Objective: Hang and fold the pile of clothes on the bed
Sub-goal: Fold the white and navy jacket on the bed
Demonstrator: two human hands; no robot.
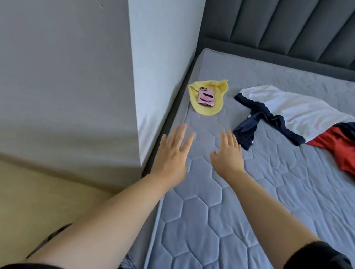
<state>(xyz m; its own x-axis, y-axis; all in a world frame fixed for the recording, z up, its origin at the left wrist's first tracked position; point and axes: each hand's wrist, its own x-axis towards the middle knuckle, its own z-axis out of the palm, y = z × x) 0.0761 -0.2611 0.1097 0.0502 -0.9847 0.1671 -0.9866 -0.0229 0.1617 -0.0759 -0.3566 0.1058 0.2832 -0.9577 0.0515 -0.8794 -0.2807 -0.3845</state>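
Clothes (299, 115) lie right of both outstretched hands, left hand (171, 153) and right hand (227, 154), fingers spread, palms down, holding nothing, over the mattress (217, 225).

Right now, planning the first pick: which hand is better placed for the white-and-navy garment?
Right. The right hand, open, is beside the navy end of the white-and-navy garment; the left hand is farther, by the mattress edge.

The red garment (348, 155), perhaps shorts, runs off the right edge.
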